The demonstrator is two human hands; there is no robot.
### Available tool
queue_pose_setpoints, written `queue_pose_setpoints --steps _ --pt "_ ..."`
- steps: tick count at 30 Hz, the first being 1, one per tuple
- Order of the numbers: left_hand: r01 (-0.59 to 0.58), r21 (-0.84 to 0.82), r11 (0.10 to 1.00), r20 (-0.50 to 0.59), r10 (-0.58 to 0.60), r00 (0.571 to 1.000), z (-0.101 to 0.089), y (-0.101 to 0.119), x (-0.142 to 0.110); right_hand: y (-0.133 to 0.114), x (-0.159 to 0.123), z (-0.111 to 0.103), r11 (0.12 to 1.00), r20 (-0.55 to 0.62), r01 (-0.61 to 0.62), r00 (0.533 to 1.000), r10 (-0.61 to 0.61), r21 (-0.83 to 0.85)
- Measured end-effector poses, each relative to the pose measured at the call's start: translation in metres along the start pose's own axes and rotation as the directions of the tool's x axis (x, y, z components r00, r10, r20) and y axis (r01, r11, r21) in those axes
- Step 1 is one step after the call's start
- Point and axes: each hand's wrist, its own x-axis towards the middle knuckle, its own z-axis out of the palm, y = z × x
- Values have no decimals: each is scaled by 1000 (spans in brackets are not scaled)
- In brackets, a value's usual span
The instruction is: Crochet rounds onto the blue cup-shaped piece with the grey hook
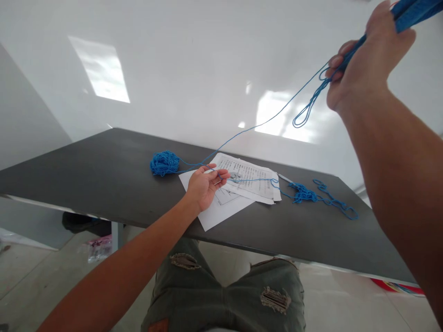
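Note:
My left hand (204, 186) is palm up above the papers, its fingers loosely curled around a thin strand of blue yarn (249, 180). To its left on the table sits a ball of blue yarn (164, 163). My right hand (370, 55) is raised high at the upper right, closed on a long blue yarn bundle (415, 16). A twisted loop (306, 113) hangs from below its fingers. One strand (273, 117) slopes from this hand down toward the left hand. A loose tangle of blue yarn (304, 192) lies on the table at right.
Printed sheets (249, 173) overlap a white page (207, 221) on the dark table (86, 170). A pen-like white object (284, 178) lies beside them. The glossy white wall (194, 92) stands behind the table. A plastic bag (100, 248) is on the floor at left.

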Motion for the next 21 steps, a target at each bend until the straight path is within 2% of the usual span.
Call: queue_pose_setpoints --steps 5,8,11,13,16,18,21 --pt "18 6 1000 124 -18 992 8 -1 -14 17 2 -2 999 -18 32 999 -32 0" --pt "-93 105 990 211 70 975 11 -2 -14 40 -11 3 1000 -10 9 1000 -9 1" --pt "-251 223 942 226 200 953 12 -4 -10 70 -36 11 993 58 -115 991 117 -40" --pt "-331 304 893 210 276 938 12 -5 -6 91 -56 17 973 124 -224 966 229 -48" --pt "-364 408 838 179 317 931 11 -7 -4 117 -85 27 936 161 -346 922 351 -57" --pt "-356 454 816 160 319 934 9 -7 -3 130 -102 34 870 176 -492 855 488 -26" --pt "-355 473 806 124 338 933 7 -8 -1 143 -125 39 804 210 -592 780 589 -59"
